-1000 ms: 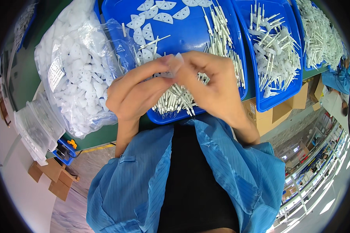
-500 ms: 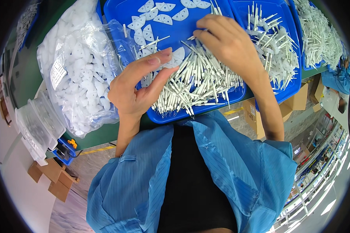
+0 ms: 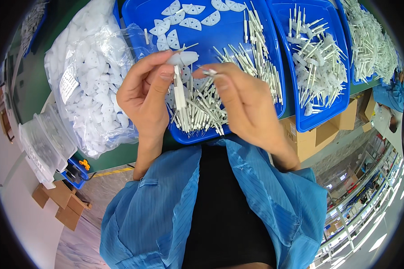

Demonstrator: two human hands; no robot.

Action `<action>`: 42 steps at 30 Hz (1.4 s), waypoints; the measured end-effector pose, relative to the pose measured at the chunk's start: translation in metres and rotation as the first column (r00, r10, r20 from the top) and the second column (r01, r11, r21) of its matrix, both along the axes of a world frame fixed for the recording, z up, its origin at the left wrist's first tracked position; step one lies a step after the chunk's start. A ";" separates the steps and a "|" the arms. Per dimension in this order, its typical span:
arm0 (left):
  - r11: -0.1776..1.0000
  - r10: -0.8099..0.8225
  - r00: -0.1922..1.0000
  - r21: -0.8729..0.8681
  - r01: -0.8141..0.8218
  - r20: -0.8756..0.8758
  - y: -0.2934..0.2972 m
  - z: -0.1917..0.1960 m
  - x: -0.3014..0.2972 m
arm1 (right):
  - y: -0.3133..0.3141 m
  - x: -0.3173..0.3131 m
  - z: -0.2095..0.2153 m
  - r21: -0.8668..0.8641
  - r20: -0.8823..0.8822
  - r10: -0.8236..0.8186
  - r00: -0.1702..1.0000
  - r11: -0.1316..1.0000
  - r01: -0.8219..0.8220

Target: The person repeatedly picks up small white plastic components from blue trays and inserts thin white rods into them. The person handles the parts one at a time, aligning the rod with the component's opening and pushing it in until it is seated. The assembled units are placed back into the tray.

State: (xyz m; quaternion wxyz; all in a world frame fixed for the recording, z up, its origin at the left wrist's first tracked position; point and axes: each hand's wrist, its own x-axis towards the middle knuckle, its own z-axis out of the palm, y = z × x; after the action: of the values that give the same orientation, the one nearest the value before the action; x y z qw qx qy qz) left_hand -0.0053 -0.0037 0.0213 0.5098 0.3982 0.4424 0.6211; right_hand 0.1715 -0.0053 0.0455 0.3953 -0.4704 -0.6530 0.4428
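My left hand (image 3: pixel 150 89) is closed in a pinch on a white plastic plate (image 3: pixel 184 58), seen nearly edge-on over the blue tray (image 3: pixel 134 13). Under that plate a white rod (image 3: pixel 179 92) points down toward me; its upper end is by my left fingertips, and I cannot tell how it joins the plate. To the right, my right hand (image 3: pixel 244 98) pinches a small, thin piece (image 3: pixel 208 71), mostly hidden by the fingers and level with the plate. Below both hands lies a heap of thin white rods (image 3: pixel 206 110) with fine wire ends.
Loose wedge-shaped plates (image 3: pixel 191 23) lie at the tray's far side. Left of it sits a clear bag of white plates (image 3: pixel 96 89). Rightward, another blue tray (image 3: pixel 309 121) holds rods with plates on them. Cardboard boxes (image 3: pixel 341 121) stand beyond the table edge.
My right hand has come from the rods at the tray's far side back toward my left hand, with a small piece pinched. My left hand has turned its plate edge-on and shifted slightly left.
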 end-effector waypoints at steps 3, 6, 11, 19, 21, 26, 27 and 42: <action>1.000 -0.026 1.000 0.010 0.026 0.003 0.003 -0.003 -0.002 | -0.003 -0.018 -0.012 0.097 0.057 -0.167 0.984 0.982 0.161; 0.998 -0.021 1.000 0.062 0.020 0.012 0.003 -0.007 -0.002 | -0.006 -0.020 -0.008 0.161 0.184 -0.195 0.963 0.973 0.167; 0.982 -0.077 0.997 0.172 0.080 -0.024 0.007 -0.010 -0.004 | -0.009 -0.019 -0.006 0.216 0.237 -0.231 0.944 0.960 0.180; 0.947 -0.153 0.985 0.272 0.170 -0.082 0.009 -0.008 -0.005 | -0.002 -0.016 0.001 0.052 -0.006 -0.104 0.995 0.993 0.104; 0.945 -0.159 0.979 0.269 0.188 -0.126 0.008 -0.004 -0.005 | -0.002 -0.013 0.002 0.052 0.005 -0.045 0.999 0.998 0.045; 0.952 -0.263 0.964 0.150 0.267 -0.048 0.010 -0.004 -0.016 | 0.000 -0.003 -0.004 -0.085 -0.113 0.093 0.989 0.991 -0.103; 0.955 -0.275 0.961 0.119 0.273 -0.001 0.010 -0.005 -0.016 | 0.003 0.001 -0.007 -0.145 -0.202 0.134 0.970 0.976 -0.165; 0.909 -0.197 0.961 0.331 0.254 -0.195 -0.001 0.002 0.000 | -0.014 -0.011 -0.019 0.461 0.132 -0.107 0.985 0.887 0.035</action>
State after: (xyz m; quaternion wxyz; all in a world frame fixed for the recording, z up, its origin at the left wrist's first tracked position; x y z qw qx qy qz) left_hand -0.0058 -0.0046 0.0233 0.4621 0.5792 0.3135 0.5938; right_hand 0.1604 -0.0193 0.0265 0.4594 -0.4205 -0.7495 0.2243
